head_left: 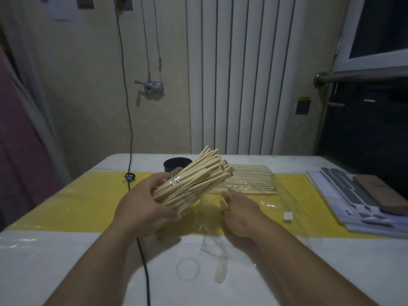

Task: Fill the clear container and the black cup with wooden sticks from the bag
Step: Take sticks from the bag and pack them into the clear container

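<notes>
So the left hand (143, 206) has its fingers (170, 214) wrapped right round the clear container (175, 184), holding it up off the counter (66, 250) and tipped so the open end points far and to the right. It's stuffed with wooden sticks (198, 171), and their ends fan out well past the rim. The right hand (240, 215) is just to the right of it, low over the yellow mat (88, 199). Its fingers are curled in against the crinkly clear bag (268, 204), but honestly I can't tell if it's actually pinching the plastic or just resting there. The rest of the sticks (249, 180) lie flat in a pile at the far end of the bag, past both hands. The black cup (174, 165) stands upright on the far side of the counter, half hidden behind the container. A black cable (143, 261) runs along the counter under the left arm, and there's a small white cube (288, 216) off to the right.
</notes>
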